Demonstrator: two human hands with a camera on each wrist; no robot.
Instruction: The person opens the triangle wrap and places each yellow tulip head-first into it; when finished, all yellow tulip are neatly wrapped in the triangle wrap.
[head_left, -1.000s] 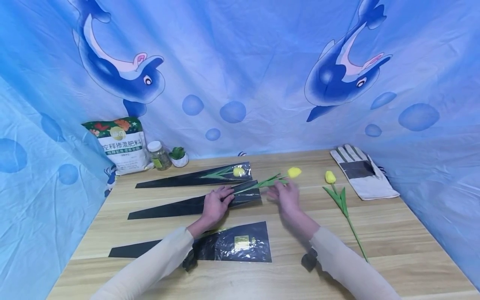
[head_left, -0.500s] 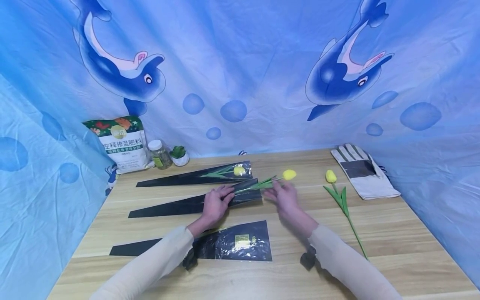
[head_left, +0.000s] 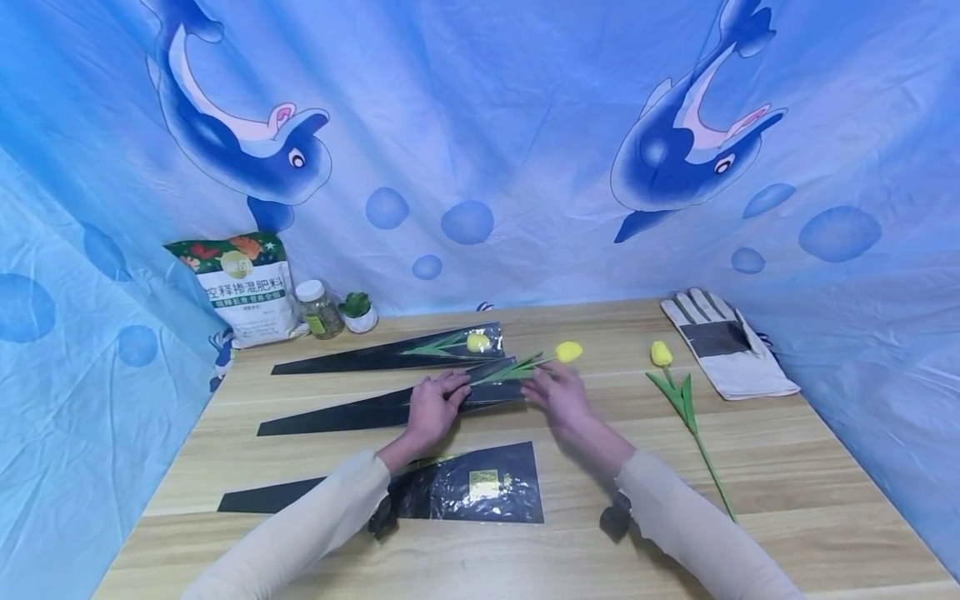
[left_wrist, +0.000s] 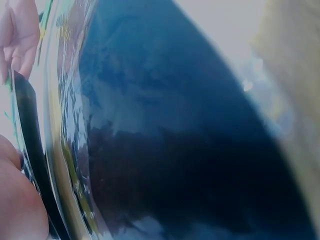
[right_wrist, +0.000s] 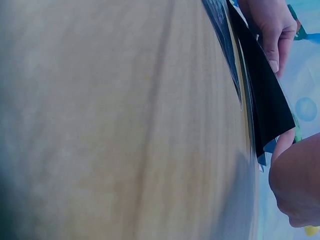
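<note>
So, white plastic bag (head_left: 251, 308) with green floral top, reads 控释掺混肥料; black tapered film sleeve (head_left: 352, 414) under left hand (head_left: 435, 407), can't tell if fingers grip; right hand (head_left: 561, 398), fingers pinching green-stemmed yellow tulip (head_left: 568, 352), bloom just outside sleeve mouth.

The table (head_left: 810, 483) is faced in smooth wood grain with a faint sheen. Dark, plastic-looking film is used for the middle wrapper (head_left: 330, 414), whose raised flap (right_wrist: 265, 95) is seen smooth and matt; the near wrapper (head_left: 453, 498) is glossed and crinkled, with a shiny gold label (head_left: 483, 484) set on it. The tulips (head_left: 568, 352) are finished smooth, like moulded plastic. The backdrop (head_left: 540, 208) is made of creased cloth, the glove (head_left: 738, 367) of matt fabric. The bag (head_left: 251, 292) is skinned in printed plastic, the jar (head_left: 322, 318) is clear-walled and topped by a smooth lid (head_left: 309, 291), and the pot (head_left: 362, 322) is finished smooth.
</note>
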